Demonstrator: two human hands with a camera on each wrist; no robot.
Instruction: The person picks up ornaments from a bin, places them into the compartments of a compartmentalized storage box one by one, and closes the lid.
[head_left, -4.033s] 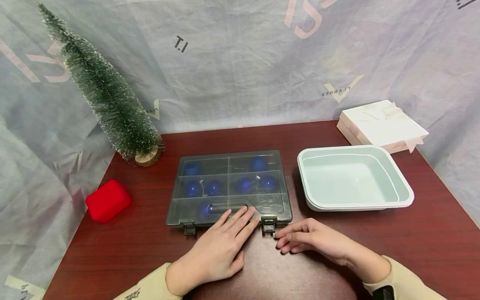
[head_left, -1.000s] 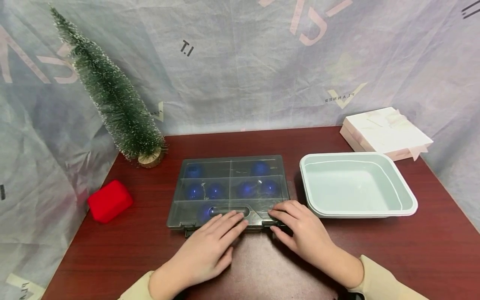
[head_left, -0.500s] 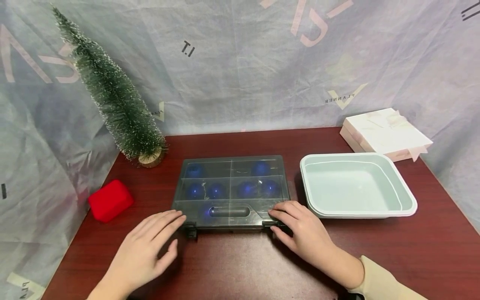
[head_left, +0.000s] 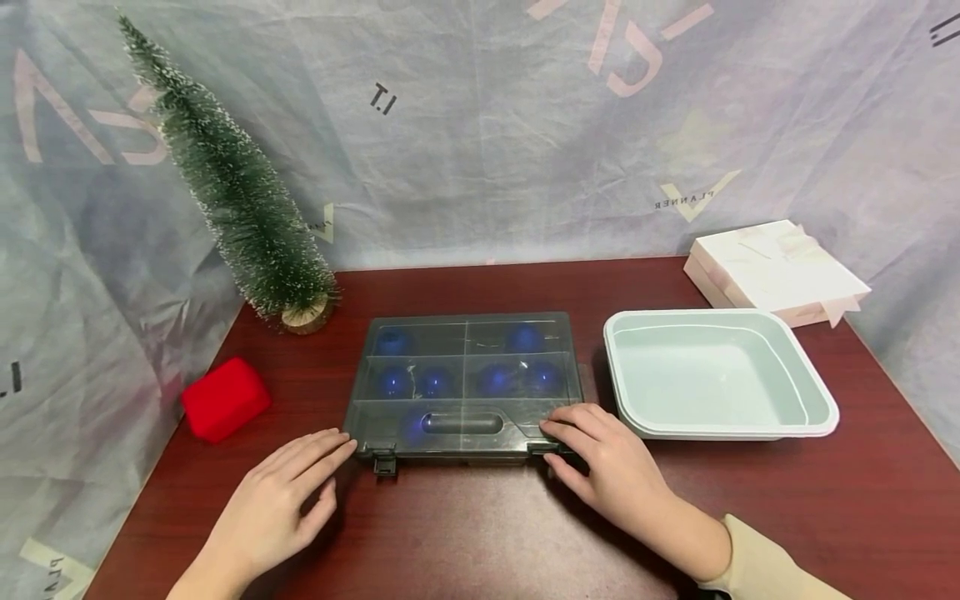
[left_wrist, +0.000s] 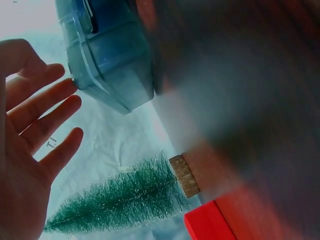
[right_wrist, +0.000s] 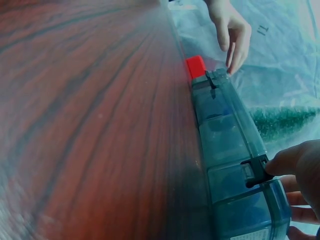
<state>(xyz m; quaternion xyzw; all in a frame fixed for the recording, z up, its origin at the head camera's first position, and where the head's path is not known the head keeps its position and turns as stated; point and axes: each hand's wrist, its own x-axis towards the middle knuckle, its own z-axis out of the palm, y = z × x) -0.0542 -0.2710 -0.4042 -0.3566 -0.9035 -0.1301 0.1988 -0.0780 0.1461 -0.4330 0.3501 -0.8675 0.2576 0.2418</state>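
Note:
A grey see-through compartment case lies on the table with its lid down. Blue balls show through the lid in separate compartments. My right hand grips the case's front right edge, fingers over the lid and thumb against the right latch, which lies up against the front. At the front left corner is my left hand, fingers fairly straight, fingertips right at the case's edge. The left latch juts out from the front. In the left wrist view, the palm and spread fingers hold nothing.
Right of the case stands a pale mint plastic basin, with a white gift box behind it. A small frosted Christmas tree stands back left. A red box-like object sits at the left edge.
The right hand has moved onto the case's front right edge, and the right latch has swung up. The left hand has slid from the lid's middle to the left corner.

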